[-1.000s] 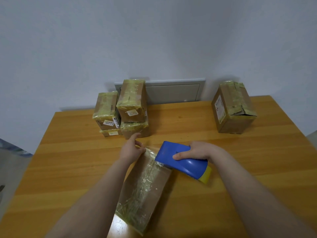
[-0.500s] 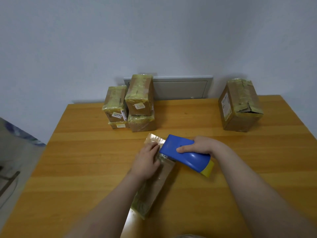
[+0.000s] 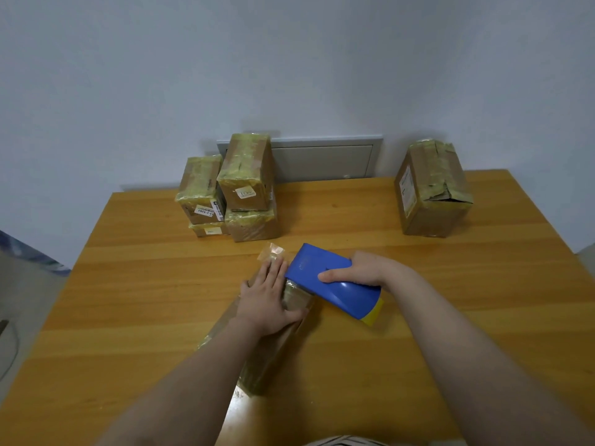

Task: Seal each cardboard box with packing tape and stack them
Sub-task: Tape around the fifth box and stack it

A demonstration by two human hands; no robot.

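While left hand (image 3: 267, 297) presses flat on the box (image 3: 273, 355), right hand (image 3: 357, 268) grips blue tape dispenser (image 3: 341, 294), taped boxes (image 3: 244, 175) stacked behind

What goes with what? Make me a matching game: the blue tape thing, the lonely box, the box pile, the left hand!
1 tape dispenser
2 lone box
3 stacked boxes
4 left hand

A far right, alone
B flat on the near box
C gripped by the right hand
D back left, piled up

Pairs: 1-C, 2-A, 3-D, 4-B.
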